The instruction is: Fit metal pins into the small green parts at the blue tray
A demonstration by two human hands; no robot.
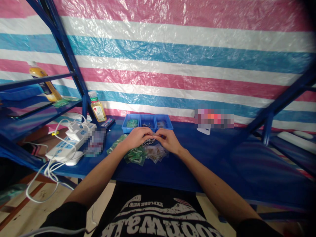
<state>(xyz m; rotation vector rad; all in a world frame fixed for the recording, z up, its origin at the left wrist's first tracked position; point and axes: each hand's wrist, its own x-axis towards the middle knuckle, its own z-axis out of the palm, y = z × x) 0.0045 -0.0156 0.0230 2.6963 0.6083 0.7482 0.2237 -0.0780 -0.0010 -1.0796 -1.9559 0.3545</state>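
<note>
My left hand [139,136] and my right hand [168,139] meet over the blue table, fingertips pinched close together. Whatever is between them is too small to make out. Just beneath lie several small dark metal pieces [148,142], partly covered by the hands. A heap of small green packets [135,155] spreads below my left hand, and clear packets with brownish contents [156,153] lie below my right. Behind the hands stands a blue three-part tray [147,116], with green packets [132,123] in its left section, dark pieces [146,125] in the middle and clear packets [161,124] on the right.
At the left sit a white power strip [61,148] with tangled cables, a bottle of yellowish liquid [98,108] and a dark blue box [108,123]. A shelf at far left bears an orange bottle [46,84]. Blue frame posts [278,102] rise on both sides before a striped sheet [172,62].
</note>
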